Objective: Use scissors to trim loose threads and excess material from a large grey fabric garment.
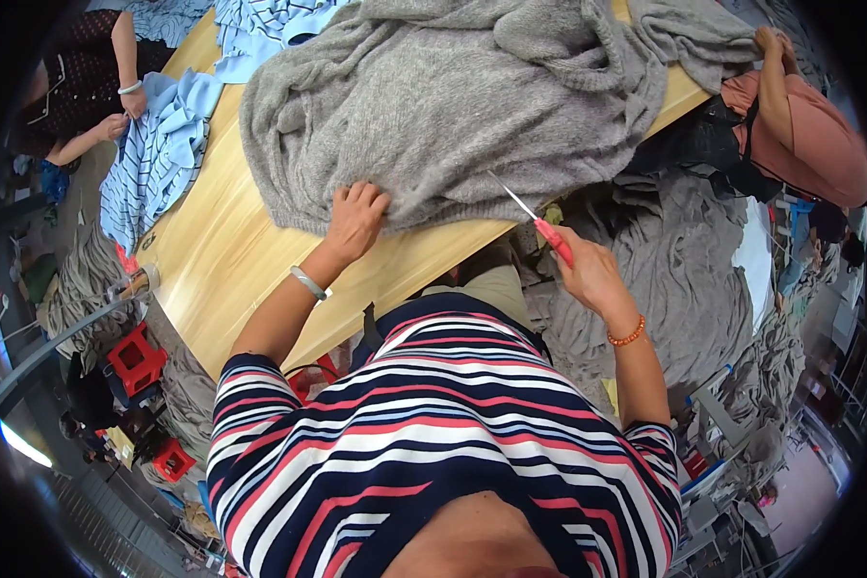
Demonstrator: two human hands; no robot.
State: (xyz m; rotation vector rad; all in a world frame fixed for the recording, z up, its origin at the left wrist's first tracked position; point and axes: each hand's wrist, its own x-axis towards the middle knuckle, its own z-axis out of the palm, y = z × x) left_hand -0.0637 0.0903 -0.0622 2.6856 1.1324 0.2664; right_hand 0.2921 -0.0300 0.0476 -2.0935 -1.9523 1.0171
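Knitwear [443,120] under lightly curled left grip [358,220], red-handled tool [550,237] in closed right grip [591,274].

Grey knit garment [453,106] | rumpled, heaped on tabletop [217,265] | red-handled pointed tool [551,237] | slanted, tip over garment's near side

Tons of room for that left hand [358,220] to slide left along the tabletop [223,260], but heaped grey knit [453,120] blocks straight ahead and blue striped fabric [169,144] crowds the far-left edge.

Garment workshop, grey knitwear [433,106], worktable [212,279], co-workers [809,140]
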